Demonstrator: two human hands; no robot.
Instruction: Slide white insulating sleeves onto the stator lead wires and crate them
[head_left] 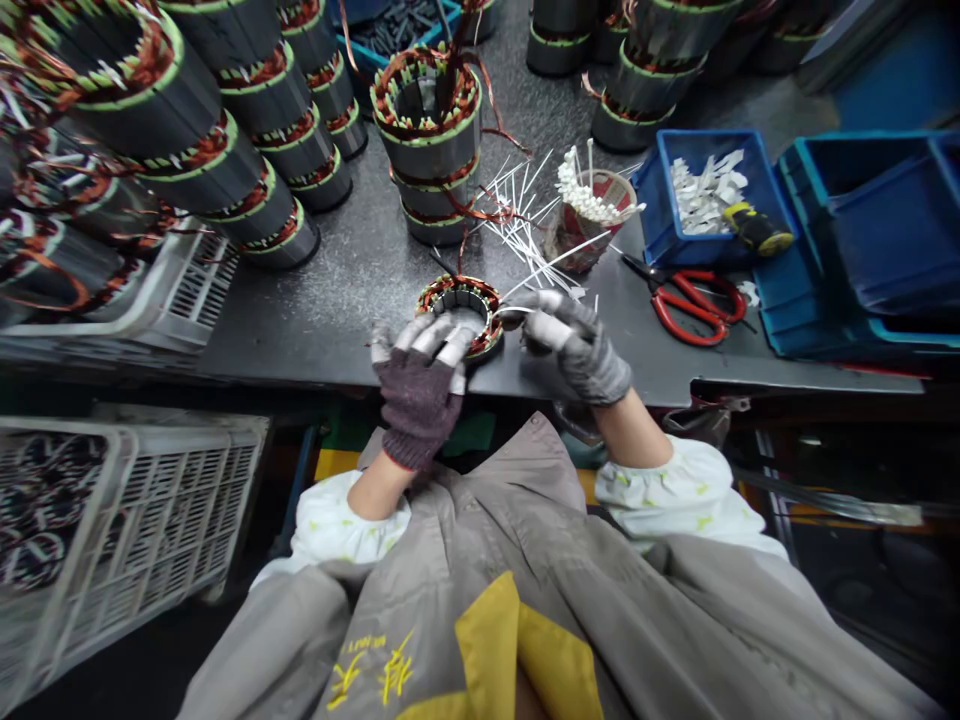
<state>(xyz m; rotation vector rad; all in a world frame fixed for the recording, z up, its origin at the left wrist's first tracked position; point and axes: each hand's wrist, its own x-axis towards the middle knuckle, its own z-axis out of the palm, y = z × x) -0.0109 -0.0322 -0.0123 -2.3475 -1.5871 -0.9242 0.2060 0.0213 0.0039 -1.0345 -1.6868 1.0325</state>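
A motor stator [491, 345] with copper windings and a pale green lined rim sits near the table's front edge. Over its left front side rests my left hand [421, 385], in a dark purple glove with white-wrapped fingertips, its fingers curled onto the ring. My right hand [574, 345], in a grey glove with taped fingertips, is just right of the stator. Its thumb and fingers pinch a thin white tie [517, 309] whose end reaches the windings. Copper lead wires rise from the ring's far side.
Stacked stators [439, 150] stand behind and at left. Loose white ties [517, 215] lie beside a cup [581, 235] of white sticks. Red-handled scissors [697, 305], a blue bin [667, 190] of white pieces and a teal bin [795, 260] are at right. A white crate [180, 530] stands low left.
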